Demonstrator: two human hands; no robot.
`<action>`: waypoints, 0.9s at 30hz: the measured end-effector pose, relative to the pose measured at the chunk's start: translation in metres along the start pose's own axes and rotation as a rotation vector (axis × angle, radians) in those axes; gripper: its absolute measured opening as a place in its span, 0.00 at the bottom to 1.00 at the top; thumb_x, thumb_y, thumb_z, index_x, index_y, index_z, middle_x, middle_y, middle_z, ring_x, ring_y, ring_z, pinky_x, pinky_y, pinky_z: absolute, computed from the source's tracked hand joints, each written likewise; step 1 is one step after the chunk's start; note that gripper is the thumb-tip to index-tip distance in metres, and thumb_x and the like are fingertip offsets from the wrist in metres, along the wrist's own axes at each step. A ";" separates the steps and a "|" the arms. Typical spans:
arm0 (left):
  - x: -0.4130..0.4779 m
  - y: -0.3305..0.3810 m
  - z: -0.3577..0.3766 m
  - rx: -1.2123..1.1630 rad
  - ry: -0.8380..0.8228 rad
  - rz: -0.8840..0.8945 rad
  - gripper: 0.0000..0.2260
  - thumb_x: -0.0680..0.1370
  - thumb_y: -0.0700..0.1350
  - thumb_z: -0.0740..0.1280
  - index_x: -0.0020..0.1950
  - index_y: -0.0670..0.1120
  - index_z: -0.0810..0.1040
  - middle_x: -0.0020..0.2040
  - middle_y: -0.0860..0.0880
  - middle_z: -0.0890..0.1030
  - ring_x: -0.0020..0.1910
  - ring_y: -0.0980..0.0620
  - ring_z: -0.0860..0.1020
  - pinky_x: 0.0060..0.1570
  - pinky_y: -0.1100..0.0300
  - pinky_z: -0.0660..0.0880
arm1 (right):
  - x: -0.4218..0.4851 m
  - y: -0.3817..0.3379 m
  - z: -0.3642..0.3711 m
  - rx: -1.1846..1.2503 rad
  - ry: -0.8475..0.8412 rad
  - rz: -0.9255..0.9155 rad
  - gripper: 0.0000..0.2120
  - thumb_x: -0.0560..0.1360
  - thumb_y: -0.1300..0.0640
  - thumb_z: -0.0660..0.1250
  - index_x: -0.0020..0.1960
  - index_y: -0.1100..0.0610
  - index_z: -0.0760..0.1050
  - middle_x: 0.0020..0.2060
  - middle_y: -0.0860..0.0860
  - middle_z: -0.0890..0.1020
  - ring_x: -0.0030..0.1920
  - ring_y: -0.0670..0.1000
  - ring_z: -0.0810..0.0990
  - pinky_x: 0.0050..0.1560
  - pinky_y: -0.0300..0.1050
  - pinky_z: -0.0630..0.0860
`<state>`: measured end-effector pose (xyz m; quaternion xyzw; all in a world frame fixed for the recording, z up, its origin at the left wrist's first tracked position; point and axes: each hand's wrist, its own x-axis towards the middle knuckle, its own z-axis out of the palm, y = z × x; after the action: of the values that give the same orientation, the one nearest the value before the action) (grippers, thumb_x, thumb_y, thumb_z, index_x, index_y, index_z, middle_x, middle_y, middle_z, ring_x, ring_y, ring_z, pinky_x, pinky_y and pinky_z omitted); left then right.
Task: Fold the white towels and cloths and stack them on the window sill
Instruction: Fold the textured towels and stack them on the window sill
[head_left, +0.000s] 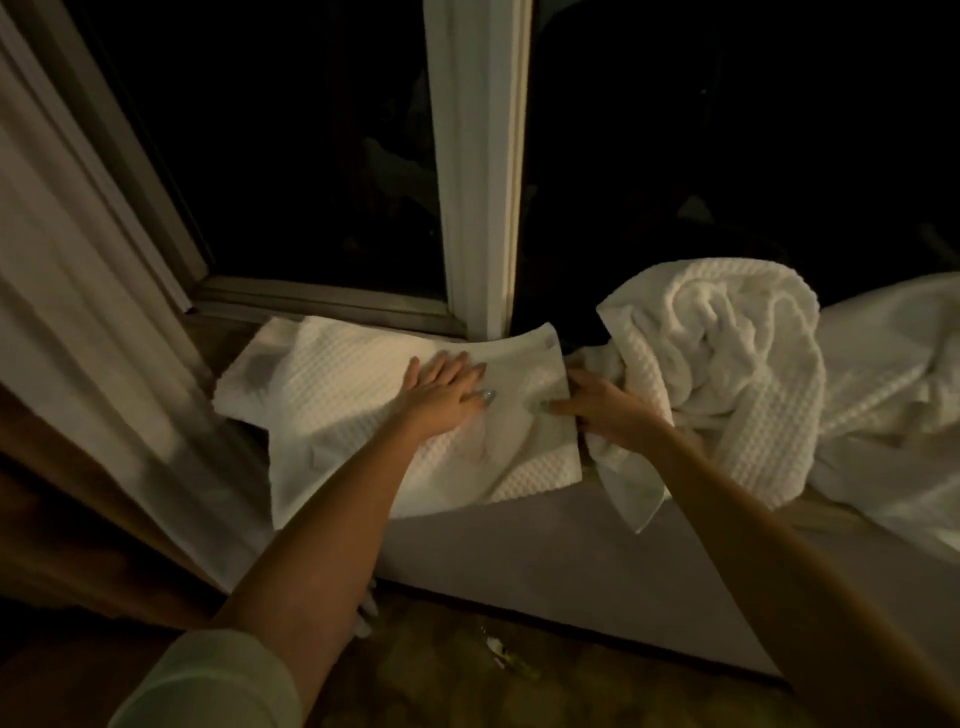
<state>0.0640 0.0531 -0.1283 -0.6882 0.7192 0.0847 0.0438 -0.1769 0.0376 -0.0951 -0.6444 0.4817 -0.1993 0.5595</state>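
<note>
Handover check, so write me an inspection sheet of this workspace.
Surface: sill, mostly covered by laundry.
Job's things: flat towel spread on the sill, overhanging its front; crumpled towel to its right; loose cloth far right.
Clutter: small white scrap on the floor.
Hands: left hand flat on the flat towel; right hand at its right edge, grip unclear.
Cables: nothing seen.
Surroundings: curtain left; dark window behind.
</note>
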 end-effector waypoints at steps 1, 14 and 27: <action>0.002 0.000 0.000 -0.003 -0.004 0.004 0.26 0.81 0.64 0.43 0.78 0.60 0.44 0.79 0.56 0.41 0.78 0.52 0.39 0.74 0.44 0.37 | 0.001 0.005 0.002 -0.171 -0.027 -0.025 0.28 0.73 0.57 0.72 0.69 0.47 0.65 0.63 0.43 0.71 0.62 0.46 0.71 0.63 0.47 0.73; 0.012 -0.011 0.003 -0.024 0.022 0.084 0.21 0.83 0.59 0.44 0.77 0.64 0.50 0.79 0.57 0.44 0.78 0.52 0.42 0.74 0.45 0.37 | -0.036 0.015 0.037 -0.217 0.175 0.202 0.31 0.74 0.50 0.70 0.73 0.56 0.63 0.65 0.52 0.70 0.65 0.53 0.69 0.59 0.44 0.70; 0.015 -0.003 0.004 0.075 0.031 0.142 0.20 0.83 0.59 0.47 0.75 0.63 0.59 0.79 0.57 0.51 0.78 0.54 0.45 0.73 0.44 0.38 | -0.046 0.037 0.048 0.209 0.171 0.457 0.36 0.70 0.50 0.75 0.72 0.58 0.62 0.65 0.56 0.71 0.60 0.56 0.75 0.54 0.49 0.78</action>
<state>0.0659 0.0388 -0.1348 -0.6345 0.7696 0.0499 0.0524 -0.1749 0.1051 -0.1300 -0.4384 0.6370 -0.1704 0.6107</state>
